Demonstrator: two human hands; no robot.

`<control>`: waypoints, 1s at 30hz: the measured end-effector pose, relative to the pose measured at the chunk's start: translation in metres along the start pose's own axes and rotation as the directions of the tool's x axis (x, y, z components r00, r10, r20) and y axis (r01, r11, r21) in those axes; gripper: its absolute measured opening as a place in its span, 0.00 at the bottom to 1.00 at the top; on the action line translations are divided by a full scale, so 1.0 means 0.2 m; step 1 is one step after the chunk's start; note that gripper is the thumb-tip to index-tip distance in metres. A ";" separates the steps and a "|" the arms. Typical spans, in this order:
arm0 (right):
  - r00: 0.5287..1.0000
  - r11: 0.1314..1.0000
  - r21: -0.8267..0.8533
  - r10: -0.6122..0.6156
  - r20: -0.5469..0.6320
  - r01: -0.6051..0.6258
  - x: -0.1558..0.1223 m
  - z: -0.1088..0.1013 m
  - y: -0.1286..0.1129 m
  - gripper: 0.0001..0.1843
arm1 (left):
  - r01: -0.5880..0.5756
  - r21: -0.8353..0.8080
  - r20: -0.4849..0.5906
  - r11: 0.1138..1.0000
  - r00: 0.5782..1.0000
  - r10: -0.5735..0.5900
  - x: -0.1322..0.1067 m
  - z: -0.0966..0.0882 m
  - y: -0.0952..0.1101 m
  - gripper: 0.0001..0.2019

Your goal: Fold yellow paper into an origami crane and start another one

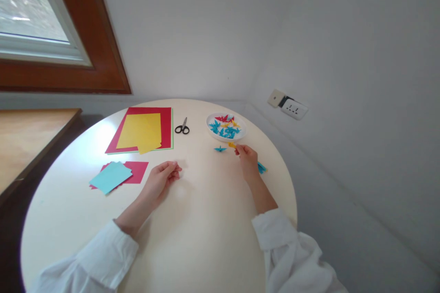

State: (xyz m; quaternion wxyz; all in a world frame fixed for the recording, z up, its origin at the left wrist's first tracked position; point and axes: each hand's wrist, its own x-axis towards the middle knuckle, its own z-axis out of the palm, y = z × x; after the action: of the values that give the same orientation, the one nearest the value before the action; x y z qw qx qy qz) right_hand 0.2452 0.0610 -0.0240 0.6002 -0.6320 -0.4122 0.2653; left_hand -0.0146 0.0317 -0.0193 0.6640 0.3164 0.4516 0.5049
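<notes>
My right hand (246, 155) pinches a small folded piece of yellow paper (232, 145) between thumb and fingers, just in front of the white dish (209, 129). To its left lies a blue paper crane (220, 149) on the table. Several small blue folded papers (261, 167) lie partly hidden behind the wrist. My left hand (164, 178) rests near the middle of the table, its fingers curled in with nothing visible in them. Inside the dish sit several small paper cranes (229, 132) in blue, red and yellow.
Black-handled scissors (182, 128) lie left of the dish. Large yellow sheets (140, 132) lie on red paper (167, 129) at the back left. Smaller light-blue cards (112, 177) overlap red cards (138, 171) nearer me. The round white table (206, 238) stands by walls with a socket (294, 108).
</notes>
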 end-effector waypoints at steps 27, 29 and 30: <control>0.983 0.847 -0.521 -0.171 -0.071 0.110 0.06 -0.01 0.15 0.13 | -0.002 -0.011 0.017 1.000 1.000 0.002 0.03 -0.02 -0.02 0.12; 0.962 0.851 -0.496 -0.253 -0.105 0.170 0.05 -0.03 0.11 0.17 | -0.002 -0.002 0.019 1.000 1.000 0.002 0.03 -0.02 -0.01 0.12; 0.945 0.852 -0.482 -0.299 -0.131 0.203 0.04 -0.03 0.09 0.18 | -0.005 0.005 0.020 1.000 1.000 0.005 0.02 -0.02 -0.01 0.13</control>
State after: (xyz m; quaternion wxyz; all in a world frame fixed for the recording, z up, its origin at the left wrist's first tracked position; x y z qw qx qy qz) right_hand 0.2578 0.0647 -0.0389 0.5003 -0.7205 -0.4800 0.0135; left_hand -0.0161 0.0355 -0.0240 0.6666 0.3241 0.4455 0.5022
